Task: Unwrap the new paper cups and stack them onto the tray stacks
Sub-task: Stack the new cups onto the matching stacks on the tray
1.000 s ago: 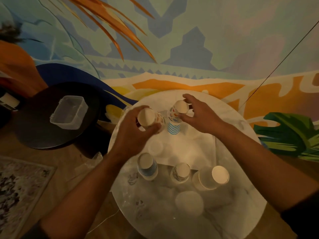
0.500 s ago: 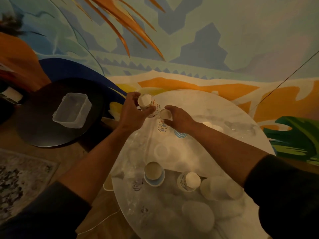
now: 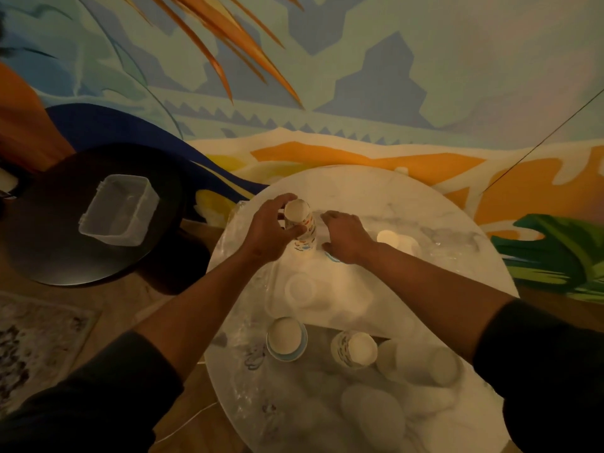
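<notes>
Grip, L hand [image 3: 273, 228]: fingers and thumb curled round the upper part of a patterned cup stack [image 3: 300, 228], base-up, standing upright on the white round table [image 3: 376, 194]. Thumb lies on the stack's near side; fingertips wrap its far-left side, by the top cup's pale base.

R hand [image 3: 346, 238]: just right of the gripped stack, palm down, fingers loosely bent and spread, holding nothing that can be made out. It hovers at or touches the table beside the stack's foot; contact can't be told. A blue-striped cup edge [image 3: 333, 258] peeks out under the wrist.

Right of R hand, w/ a small gap: a pale cup [image 3: 390, 240] lying in clear wrap [image 3: 454, 243], dim and blurred.

Toward the wearer from the grip, well apart: a blue-rimmed cup stack [image 3: 286, 338], then a patterned cup stack [image 3: 354, 348] to its right, both upright, pale bases up. Right of these, more pale cups [image 3: 421, 364] lie on their sides; details too blurred to count.

Left of the grip, off the white table: a dark round table [image 3: 49, 256] w/ a clear plastic container [image 3: 119, 209] on it. Beyond the grip: a painted wall mural [image 3: 359, 76]. Near-left corner: a patterned rug [image 3: 29, 348] on the floor. Dark sleeves cover both forearms' near ends.
</notes>
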A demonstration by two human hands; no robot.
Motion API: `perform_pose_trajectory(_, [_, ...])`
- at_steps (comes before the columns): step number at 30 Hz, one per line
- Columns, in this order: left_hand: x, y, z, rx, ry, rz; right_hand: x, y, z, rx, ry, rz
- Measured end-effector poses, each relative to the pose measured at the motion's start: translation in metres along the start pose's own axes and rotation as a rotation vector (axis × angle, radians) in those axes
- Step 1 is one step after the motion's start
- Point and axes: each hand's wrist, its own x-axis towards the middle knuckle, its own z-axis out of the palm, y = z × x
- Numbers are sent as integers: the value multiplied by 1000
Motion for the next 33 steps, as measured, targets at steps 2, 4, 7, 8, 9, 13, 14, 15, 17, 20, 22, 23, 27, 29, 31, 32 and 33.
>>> perform_pose_trajectory(2, [1, -6, 7, 24, -23, 2, -6, 7, -4, -11, -7, -1])
perform_pose_trajectory(4, [3, -11, 14, 49, -25, 15, -13, 13, -9, -16, -6, -21])
perform_pose_trajectory(7, [8, -18, 23, 88, -35, 3, -29, 18, -13, -11, -19, -67])
perform_pose_trajectory(8, [10, -21, 25, 110, -38, 4, -35, 18, -15, -6, -29, -81])
perform_pose_trajectory(9, [12, -24, 28, 129, -43, 6, -42, 18, -16, 4, -36, -94])
perform_pose_trajectory(13, [20, -34, 35, 177, -50, -3, -76, 15, -26, 74, -12, -132])
perform_pose_trajectory(14, [22, -36, 37, 189, -54, -11, -85, 13, -29, 86, -4, -142])
perform_pose_trajectory(15, [23, -39, 38, 205, -62, -17, -94, 12, -32, 97, 6, -152])
perform_pose_trajectory(17, [23, -41, 41, 250, -88, -23, -110, 10, -38, 136, 20, -161])
perform_pose_trajectory(20, [17, -34, 39, 284, -112, -40, -132, 7, -43, 198, 14, -167])
perform_pose_trajectory(22, [9, -22, 34, 270, -117, -44, -145, 6, -43, 226, -15, -168])
perform_pose_trajectory(23, [4, -13, 29, 265, -116, -36, -151, 5, -43, 237, -36, -165])
perform_pose_trajectory(27, [-29, 23, 4, 204, -96, 21, -178, -1, -40, 187, -168, -179])
perform_pose_trajectory(29, [-56, 46, -9, 96, -116, 26, -189, -6, -34, 134, -253, -210])
perform_pose_trajectory(31, [-88, 71, -21, 32, -156, 46, -197, -10, -26, 50, -322, -238])
perform_pose_trajectory(32, [-106, 83, -25, 17, -178, 56, -200, -11, -22, -6, -358, -239])
perform_pose_trajectory(33, [-124, 93, -29, 9, -198, 62, -202, -12, -18, -59, -400, -229])
